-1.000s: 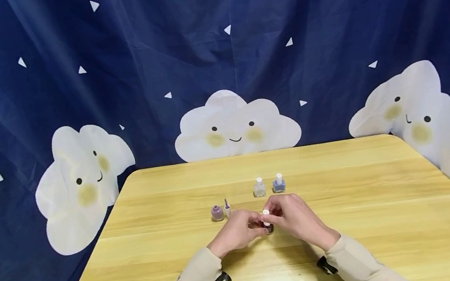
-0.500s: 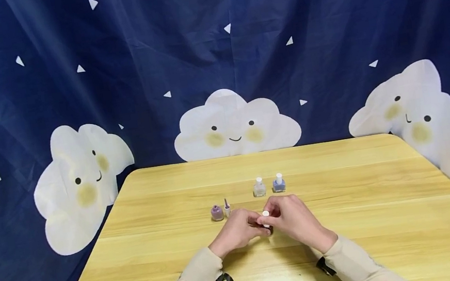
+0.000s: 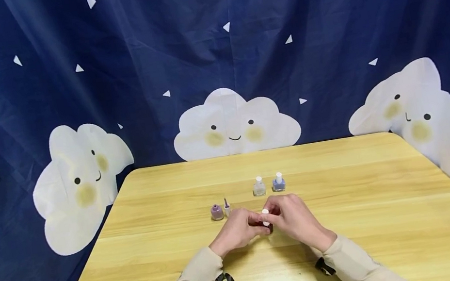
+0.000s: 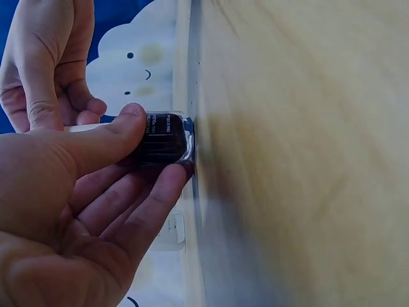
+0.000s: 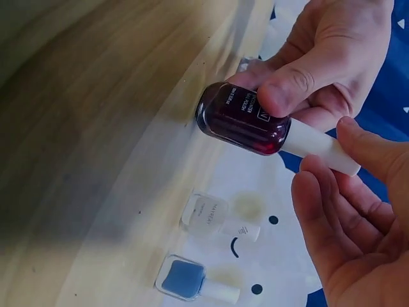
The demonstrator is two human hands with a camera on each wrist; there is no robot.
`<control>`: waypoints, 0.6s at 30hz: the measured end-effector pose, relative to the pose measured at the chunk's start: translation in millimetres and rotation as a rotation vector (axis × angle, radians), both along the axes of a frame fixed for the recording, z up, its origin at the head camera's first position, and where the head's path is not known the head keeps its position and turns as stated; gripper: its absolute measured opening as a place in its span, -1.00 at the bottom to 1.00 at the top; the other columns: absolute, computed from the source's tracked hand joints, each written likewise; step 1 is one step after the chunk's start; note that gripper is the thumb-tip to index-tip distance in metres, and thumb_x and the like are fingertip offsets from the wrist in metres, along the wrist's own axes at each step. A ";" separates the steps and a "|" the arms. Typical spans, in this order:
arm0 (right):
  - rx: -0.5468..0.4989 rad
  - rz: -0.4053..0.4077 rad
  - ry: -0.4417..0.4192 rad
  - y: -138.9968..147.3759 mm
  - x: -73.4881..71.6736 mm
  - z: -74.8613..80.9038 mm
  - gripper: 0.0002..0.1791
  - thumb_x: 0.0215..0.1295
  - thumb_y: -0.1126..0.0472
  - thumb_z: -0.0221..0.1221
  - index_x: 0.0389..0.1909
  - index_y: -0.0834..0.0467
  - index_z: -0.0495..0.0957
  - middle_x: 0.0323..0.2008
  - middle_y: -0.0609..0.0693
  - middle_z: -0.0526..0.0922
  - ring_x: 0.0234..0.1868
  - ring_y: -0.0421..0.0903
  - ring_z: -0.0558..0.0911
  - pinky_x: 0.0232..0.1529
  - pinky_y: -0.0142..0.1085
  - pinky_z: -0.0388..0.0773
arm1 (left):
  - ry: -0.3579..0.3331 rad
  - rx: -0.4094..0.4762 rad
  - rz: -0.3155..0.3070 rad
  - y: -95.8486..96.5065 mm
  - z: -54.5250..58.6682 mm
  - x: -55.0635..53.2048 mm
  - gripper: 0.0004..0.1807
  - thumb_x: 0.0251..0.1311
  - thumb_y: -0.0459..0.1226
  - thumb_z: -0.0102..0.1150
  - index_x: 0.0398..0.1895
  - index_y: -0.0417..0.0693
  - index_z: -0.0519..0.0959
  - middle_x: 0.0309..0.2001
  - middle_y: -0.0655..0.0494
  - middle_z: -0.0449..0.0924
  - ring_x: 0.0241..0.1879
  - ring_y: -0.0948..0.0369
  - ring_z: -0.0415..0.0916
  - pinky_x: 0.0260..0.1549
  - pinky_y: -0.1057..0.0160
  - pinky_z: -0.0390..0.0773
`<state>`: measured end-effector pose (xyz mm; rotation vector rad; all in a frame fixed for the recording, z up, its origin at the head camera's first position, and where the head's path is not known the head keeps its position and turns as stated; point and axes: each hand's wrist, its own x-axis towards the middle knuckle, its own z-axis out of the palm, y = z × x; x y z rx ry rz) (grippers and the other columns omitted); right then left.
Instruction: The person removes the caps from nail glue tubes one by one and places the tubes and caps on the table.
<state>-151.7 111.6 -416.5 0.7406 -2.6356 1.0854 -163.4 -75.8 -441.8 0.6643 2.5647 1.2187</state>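
My left hand (image 3: 239, 229) grips a dark red nail polish bottle (image 5: 239, 118) by its glass body, thumb on one face and fingers on the other. Its white cap (image 5: 319, 146) is on the neck, pinched between thumb and fingers of my right hand (image 3: 294, 214). In the head view the bottle is upright at the table's middle, mostly covered by both hands. Just beyond my left hand stands an uncapped purple nail polish bottle (image 3: 217, 212). Beside that bottle its white brush cap (image 3: 227, 208) stands with the brush pointing up.
Farther back on the wooden table (image 3: 368, 177) stand two capped nail polish bottles, a clear bottle (image 3: 259, 187) and a blue bottle (image 3: 278, 183). Behind the table's far edge hangs a dark blue curtain (image 3: 192, 42) with printed clouds.
My right thumb and fingers have shifted slightly around the white cap. My left hand keeps its hold on the dark red bottle, and the other bottles stay in place.
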 end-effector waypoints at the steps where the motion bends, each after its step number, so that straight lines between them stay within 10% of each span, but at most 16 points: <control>1: -0.005 0.009 0.001 0.4 -0.4 -0.1 -0.82 0.19 0.15 0.46 -0.50 0.05 0.65 -0.55 -0.20 0.69 -0.53 -0.41 0.55 -0.49 -0.47 0.50 | 0.003 -0.002 -0.002 0.0 0.6 0.0 -0.85 0.17 -0.26 0.47 -0.19 0.00 0.81 -0.30 0.15 0.82 -0.56 0.42 0.47 -0.58 0.44 0.39; 18: -0.028 0.085 -0.053 1.0 -2.2 0.9 -0.87 0.23 0.17 0.44 -0.37 0.09 0.67 -0.44 -0.14 0.75 -0.41 -0.33 0.69 -0.32 -0.46 0.65 | -0.016 -0.017 0.010 -2.1 3.1 1.1 -0.84 0.16 -0.26 0.48 -0.19 0.00 0.81 -0.31 0.19 0.81 -0.50 0.41 0.48 -0.43 0.42 0.46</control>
